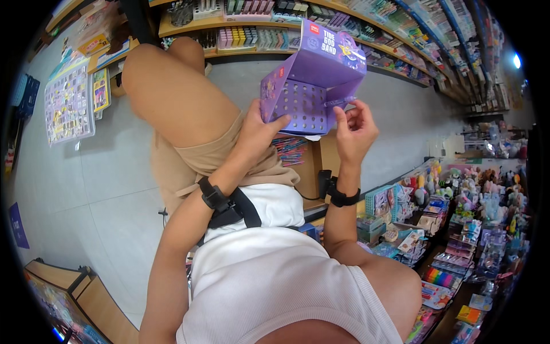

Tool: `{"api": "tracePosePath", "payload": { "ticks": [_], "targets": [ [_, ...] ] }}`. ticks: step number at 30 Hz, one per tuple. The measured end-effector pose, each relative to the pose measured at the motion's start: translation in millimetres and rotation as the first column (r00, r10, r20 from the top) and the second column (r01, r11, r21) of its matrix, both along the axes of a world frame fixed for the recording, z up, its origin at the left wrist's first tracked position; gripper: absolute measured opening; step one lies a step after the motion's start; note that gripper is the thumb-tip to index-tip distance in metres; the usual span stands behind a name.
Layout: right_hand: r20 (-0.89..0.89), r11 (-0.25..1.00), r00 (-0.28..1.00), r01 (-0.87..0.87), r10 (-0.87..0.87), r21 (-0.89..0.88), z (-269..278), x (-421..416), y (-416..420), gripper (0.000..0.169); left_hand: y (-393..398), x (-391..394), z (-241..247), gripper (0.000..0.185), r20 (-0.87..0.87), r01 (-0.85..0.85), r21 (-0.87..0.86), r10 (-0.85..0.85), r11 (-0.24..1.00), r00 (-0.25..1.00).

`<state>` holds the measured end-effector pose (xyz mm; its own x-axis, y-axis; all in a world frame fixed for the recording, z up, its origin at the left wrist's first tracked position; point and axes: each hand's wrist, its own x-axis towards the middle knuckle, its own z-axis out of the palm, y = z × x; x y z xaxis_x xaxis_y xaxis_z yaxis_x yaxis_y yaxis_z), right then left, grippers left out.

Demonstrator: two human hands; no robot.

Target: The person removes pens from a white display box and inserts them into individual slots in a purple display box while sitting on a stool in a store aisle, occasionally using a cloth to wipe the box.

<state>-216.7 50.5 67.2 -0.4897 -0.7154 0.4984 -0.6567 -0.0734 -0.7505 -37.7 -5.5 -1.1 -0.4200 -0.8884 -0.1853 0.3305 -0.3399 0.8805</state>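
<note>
My left hand point(260, 131) grips the lower left corner of a purple cardboard display box point(273, 88), thumb over its near edge. The box is tilted toward me and bears printed writing and cartoon art. Inside sits a panel point(300, 105) with rows of round holes. Between the thumb and fingers of my right hand point(356, 129) is a slim purple pen point(340, 102), held nearly level across the box's right side. Its left end is over the holed panel; I cannot tell whether it touches. Below the box, many loose pens point(291, 150) lie in a brown cardboard carton point(316, 172).
Stationery shelves point(258, 23) curve along the far side. To the right are a rack of hanging pen packs point(455, 47) and a display of plush toys point(485, 193). Sticker sheets point(68, 103) hang at left above the grey tiled floor point(116, 172). A wooden shelf unit point(86, 296) stands lower left.
</note>
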Motion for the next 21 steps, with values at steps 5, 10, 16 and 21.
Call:
{"api": "tracePosePath", "payload": {
  "ticks": [5, 10, 16, 21],
  "targets": [
    [-0.084, 0.993, 0.990, 0.116, -0.112, 0.038, -11, 0, -6, 0.013, 1, -1, -1, 0.051, 0.155, -0.006, -0.155, 0.030, 0.988, 0.987],
    [-0.014, 0.984, 0.992, 0.125, -0.128, -0.125, -14, 8, -8, 0.011, -1, -4, -3, 0.045, 0.128, -0.044, -0.127, 0.061, 0.991, 0.990],
    [-0.008, 0.957, 0.995, 0.091, -0.097, -0.276, -20, 10, -8, 0.008, 1, 1, 9, 0.043, 0.143, -0.043, -0.106, 0.058, 0.993, 0.988],
    [0.324, 0.810, 0.944, 0.135, 0.071, -0.570, 17, 0, 3, 0.011, 9, -3, 4, 0.047, 0.544, 0.092, -0.342, 0.117, 0.935, 0.831]
  ]
}}
